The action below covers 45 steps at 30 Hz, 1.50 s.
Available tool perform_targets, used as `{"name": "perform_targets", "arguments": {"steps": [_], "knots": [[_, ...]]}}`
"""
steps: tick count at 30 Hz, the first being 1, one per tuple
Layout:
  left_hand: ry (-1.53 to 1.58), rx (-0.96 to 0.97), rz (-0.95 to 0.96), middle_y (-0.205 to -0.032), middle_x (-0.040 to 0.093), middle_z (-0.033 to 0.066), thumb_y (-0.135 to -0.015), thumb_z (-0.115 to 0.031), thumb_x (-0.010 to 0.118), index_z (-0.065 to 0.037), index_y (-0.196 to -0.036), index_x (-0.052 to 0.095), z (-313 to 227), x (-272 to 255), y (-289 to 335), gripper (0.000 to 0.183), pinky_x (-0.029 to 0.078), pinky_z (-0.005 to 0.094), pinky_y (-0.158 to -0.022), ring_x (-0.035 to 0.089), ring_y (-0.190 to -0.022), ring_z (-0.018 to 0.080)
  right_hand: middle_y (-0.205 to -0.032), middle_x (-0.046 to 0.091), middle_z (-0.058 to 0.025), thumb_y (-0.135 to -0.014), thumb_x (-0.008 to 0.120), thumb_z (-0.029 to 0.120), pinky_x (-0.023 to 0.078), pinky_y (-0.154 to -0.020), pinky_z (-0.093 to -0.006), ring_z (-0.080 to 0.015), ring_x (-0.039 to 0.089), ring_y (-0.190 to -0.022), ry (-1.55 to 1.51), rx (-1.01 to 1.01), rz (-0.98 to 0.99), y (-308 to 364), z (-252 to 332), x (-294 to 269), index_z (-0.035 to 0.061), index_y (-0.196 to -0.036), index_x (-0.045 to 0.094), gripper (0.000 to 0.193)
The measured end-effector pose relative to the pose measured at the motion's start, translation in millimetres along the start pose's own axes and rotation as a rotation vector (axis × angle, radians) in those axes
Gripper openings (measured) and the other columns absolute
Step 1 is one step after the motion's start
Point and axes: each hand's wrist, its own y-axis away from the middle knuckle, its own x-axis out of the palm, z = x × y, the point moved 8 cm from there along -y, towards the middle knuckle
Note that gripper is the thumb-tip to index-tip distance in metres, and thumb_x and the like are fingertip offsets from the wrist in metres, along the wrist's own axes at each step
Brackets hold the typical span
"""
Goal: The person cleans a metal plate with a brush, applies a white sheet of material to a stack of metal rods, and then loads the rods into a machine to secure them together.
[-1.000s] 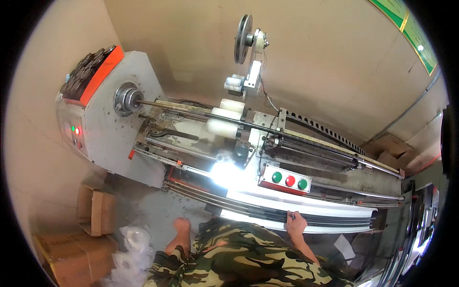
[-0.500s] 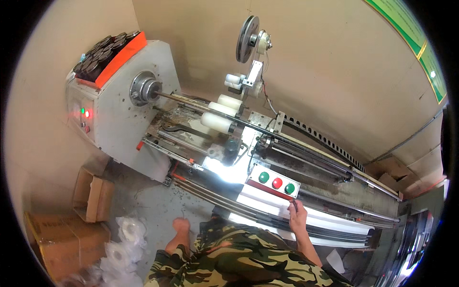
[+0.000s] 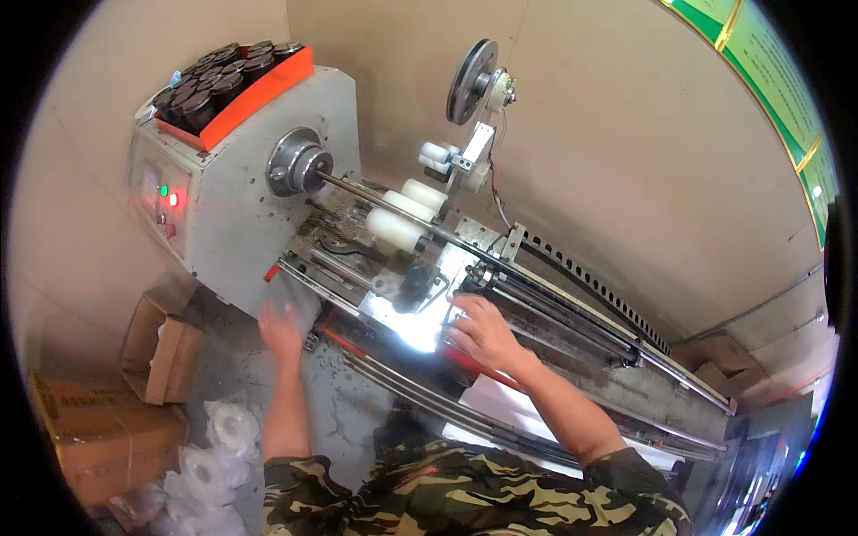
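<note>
My right hand reaches over the front of the lathe-like machine, at the right edge of its brightly lit metal carriage plate. Its fingers are apart and bent, with nothing visible in them. A bent dark L-shaped tool lies on the plate just left of the fingertips. Out to the left, my left hand is raised in front of the machine's lower housing, near the end of a front rail. Its fingers look stretched out, slightly blurred, and I see no object in them. White rollers sit behind the carriage beside a long thin rod.
A grey headstock housing with a round chuck carries an orange-edged tray of dark cylinders. Cardboard boxes and plastic-wrapped rolls stand on the floor at left. Long metal bars run along the machine's front.
My right hand has left the lower right corner of the button box and moved up and left to the carriage. My left hand has risen from beside my body toward the housing. The view shifted slightly.
</note>
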Motion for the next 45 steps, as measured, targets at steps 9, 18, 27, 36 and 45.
{"name": "perform_targets", "arguments": {"steps": [9, 18, 27, 36, 45], "knots": [[0.192, 0.416, 0.018, -0.15, 0.046, 0.0231, -0.095, -0.029, 0.063, 0.0, -0.142, 0.051, -194, -13, -67, 0.056, 0.029, 0.0481, -0.119, 0.039, -0.141, 0.0406, -0.115, 0.065, -0.0079, -0.094, 0.061, 0.037, 0.044, -0.097, -0.0445, -0.0309, 0.055, -0.114, 0.183, 0.063, 0.238, -122, -37, 92, 0.0112, -0.094, 0.076, 0.03], [0.087, 0.644, 0.322, -0.148, 0.048, 0.0238, -0.089, -0.041, 0.069, 0.0, -0.142, 0.05, -306, 55, -92, 0.07, 0.031, 0.0451, -0.118, 0.042, -0.139, 0.0392, -0.111, 0.068, -0.0074, -0.094, 0.057, 0.031, 0.044, -0.094, -0.0454, -0.0299, 0.055, -0.111, 0.225, 0.19, 0.163, -134, -40, 111, 0.0035, -0.093, 0.075, 0.033], [-0.021, 0.842, 0.874, -0.151, 0.045, 0.0252, -0.071, -0.067, 0.073, -0.001, -0.154, 0.033, -379, 163, -119, 0.114, 0.036, 0.0442, -0.115, 0.045, -0.138, 0.0382, -0.105, 0.067, -0.0077, -0.095, 0.058, 0.031, 0.04, -0.098, -0.0435, -0.0284, 0.055, -0.112, 0.24, 0.259, 0.173, -119, -56, 111, 0.009, -0.096, 0.077, 0.029], [0.128, 0.884, 1.019, -0.15, 0.045, 0.0253, -0.066, -0.076, 0.072, -0.009, -0.159, 0.025, -376, 233, -83, 0.123, 0.041, 0.0497, -0.109, 0.05, -0.135, 0.0394, -0.104, 0.066, -0.0097, -0.091, 0.063, 0.021, 0.042, -0.099, -0.0471, -0.0318, 0.056, -0.111, 0.185, 0.403, 0.024, -83, -96, 122, 0.006, -0.096, 0.072, 0.019], [0.076, 0.908, 0.954, -0.135, 0.048, 0.0284, -0.067, -0.065, 0.081, -0.008, -0.159, 0.021, -373, 219, -76, 0.124, 0.049, 0.048, -0.101, 0.057, -0.121, 0.0446, -0.113, 0.069, -0.0197, -0.094, 0.061, 0.027, 0.052, -0.09, -0.0452, -0.038, 0.067, -0.101, -0.174, 0.774, -0.224, -37, -108, 66, 0.006, -0.12, 0.066, 0.034]]}}
